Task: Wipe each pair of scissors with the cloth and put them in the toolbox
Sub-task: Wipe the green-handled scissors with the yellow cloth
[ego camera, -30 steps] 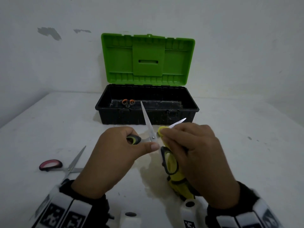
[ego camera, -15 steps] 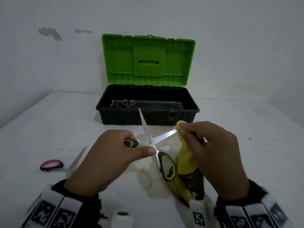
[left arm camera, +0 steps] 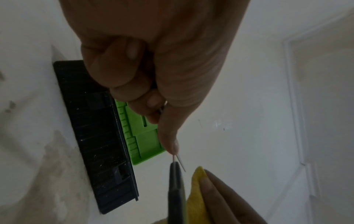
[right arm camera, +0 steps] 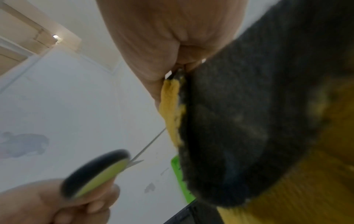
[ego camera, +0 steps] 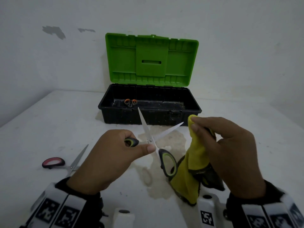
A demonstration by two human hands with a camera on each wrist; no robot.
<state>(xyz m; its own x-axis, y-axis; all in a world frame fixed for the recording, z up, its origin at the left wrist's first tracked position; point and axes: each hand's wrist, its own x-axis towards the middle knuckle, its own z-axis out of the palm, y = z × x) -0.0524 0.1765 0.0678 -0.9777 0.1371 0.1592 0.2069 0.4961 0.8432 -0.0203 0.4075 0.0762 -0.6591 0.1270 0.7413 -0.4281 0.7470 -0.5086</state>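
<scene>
My left hand (ego camera: pixel 115 153) grips one handle of the green-and-black scissors (ego camera: pixel 150 140), whose blades are spread apart above the table. The free handle loop (ego camera: pixel 167 162) hangs lower right. My right hand (ego camera: pixel 225 150) pinches the yellow cloth (ego camera: pixel 195 155) just past the tip of the right-hand blade (ego camera: pixel 171 130). The cloth's dark underside (right arm camera: pixel 249 121) fills the right wrist view. The black toolbox (ego camera: pixel 194 111) stands open behind, green lid (ego camera: pixel 151 60) upright, with orange-handled scissors (ego camera: pixel 130 102) inside. Pink-handled scissors (ego camera: pixel 54 162) lie on the table at the left.
A white table (ego camera: pixel 246 129) carries everything, with a pale stain (ego camera: pixel 171 142) under my hands. A white wall (ego camera: pixel 49 63) stands close behind the toolbox.
My right hand slid the cloth outward along the right blade, from near the pivot to past its tip. The left hand kept hold of the scissors, which sank slightly.
</scene>
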